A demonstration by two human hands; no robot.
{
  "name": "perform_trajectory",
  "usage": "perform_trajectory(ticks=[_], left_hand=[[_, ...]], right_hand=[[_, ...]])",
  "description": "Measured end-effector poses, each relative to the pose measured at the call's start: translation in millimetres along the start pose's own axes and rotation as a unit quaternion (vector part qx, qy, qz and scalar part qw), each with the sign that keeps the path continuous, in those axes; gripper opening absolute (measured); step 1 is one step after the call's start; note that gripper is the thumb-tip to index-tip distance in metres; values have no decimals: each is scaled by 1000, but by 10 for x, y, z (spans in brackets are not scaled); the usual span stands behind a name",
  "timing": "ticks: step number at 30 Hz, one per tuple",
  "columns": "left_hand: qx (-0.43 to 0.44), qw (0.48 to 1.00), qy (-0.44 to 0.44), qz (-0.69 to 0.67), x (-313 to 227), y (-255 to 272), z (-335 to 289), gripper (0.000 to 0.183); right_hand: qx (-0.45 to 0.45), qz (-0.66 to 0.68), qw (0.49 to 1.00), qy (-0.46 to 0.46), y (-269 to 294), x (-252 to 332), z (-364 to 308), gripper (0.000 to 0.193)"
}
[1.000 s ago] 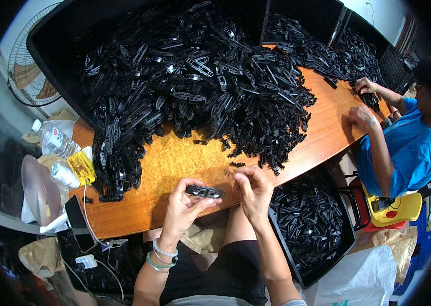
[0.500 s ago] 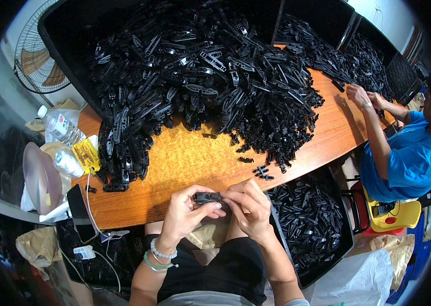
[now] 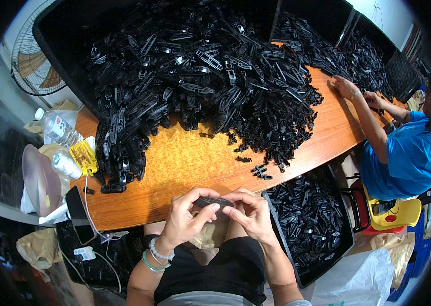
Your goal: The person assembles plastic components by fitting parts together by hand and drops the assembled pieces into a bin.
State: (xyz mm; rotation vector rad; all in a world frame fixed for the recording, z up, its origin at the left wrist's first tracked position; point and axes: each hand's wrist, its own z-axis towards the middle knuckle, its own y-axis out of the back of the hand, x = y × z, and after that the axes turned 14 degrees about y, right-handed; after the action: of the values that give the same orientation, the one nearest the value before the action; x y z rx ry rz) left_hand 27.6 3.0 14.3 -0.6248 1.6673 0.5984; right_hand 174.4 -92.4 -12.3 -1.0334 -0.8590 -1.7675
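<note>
The left hand [image 3: 187, 217] and the right hand [image 3: 251, 214] met just off the front edge of the wooden counter [image 3: 174, 163], above the lap. Between them was an elongated black plastic part [image 3: 215, 202], its length lying roughly crosswise. Each grip was narrow: the left thumb and fingers pinched its left end, the right thumb and fingers its right.

Beyond, a heap of black plastic parts [image 3: 195, 86] spread over the counter, and a few loose small black pieces [image 3: 261, 172] lay near its front edge. Below and to the right stood a black bin [image 3: 286, 249] filled with similar parts.

On the left, a clear plastic bottle [image 3: 58, 128] carried a white label with a red mark, its print too small to make out. Beside it lay a yellow packet [image 3: 84, 157] with dark markings. To the right, a co-worker in a blue shirt [image 3: 404, 158] reached over the counter.
</note>
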Motion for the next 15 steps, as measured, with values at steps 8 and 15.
perform_trajectory(ticks=[8, 15], left_hand=[[-48, 989, 46, -134, 164, 166, 989, 16], [-250, 869, -144, 403, 42, -148, 1612, 17]], right_hand=[[-130, -404, 892, 154, 117, -346, 288, 17], [-44, -557, 823, 101, 64, -554, 416, 14]])
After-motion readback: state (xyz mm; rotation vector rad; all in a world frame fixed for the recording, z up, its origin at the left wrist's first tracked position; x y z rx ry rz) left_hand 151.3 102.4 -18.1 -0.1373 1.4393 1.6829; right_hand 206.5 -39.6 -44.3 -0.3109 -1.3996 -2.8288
